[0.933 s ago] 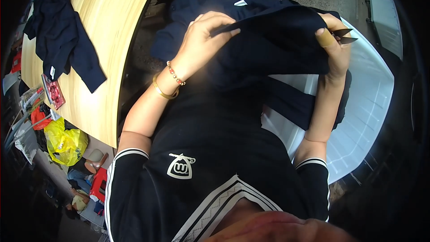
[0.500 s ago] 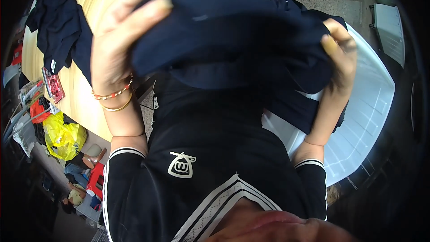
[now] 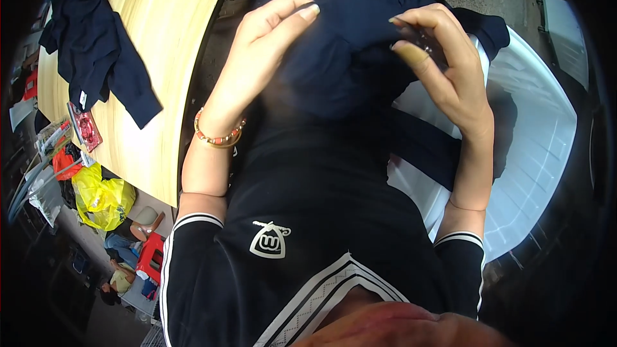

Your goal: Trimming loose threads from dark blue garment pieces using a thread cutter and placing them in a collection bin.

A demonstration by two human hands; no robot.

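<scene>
A dark navy garment (image 3: 340, 45) lies bunched in front of my body, partly blurred, its cloth spreading toward the far side and over the near left rim of a white plastic tub (image 3: 536, 173). My left hand (image 3: 273, 35), with bracelets at the wrist, hovers over its left part. Thumb and forefinger meet in a pinch; whatever is between them is too small to make out. Over the garment's right part is my right hand (image 3: 447, 58), yellow tape round the thumb. Its thumb and forefinger stand apart, with small glints among the curled fingers that I cannot identify.
On the left, a light wooden table (image 3: 173, 58) carries another navy garment (image 3: 96, 51) and a red patterned flat item (image 3: 85, 127). Below its edge are a yellow plastic bag (image 3: 103, 196) and a red stool (image 3: 151, 257). Another person (image 3: 121, 276) sits at lower left.
Both hands have let go of the raised navy garment, which has dropped lower before me. My left hand has moved right and my right hand slightly left, bringing them closer together.
</scene>
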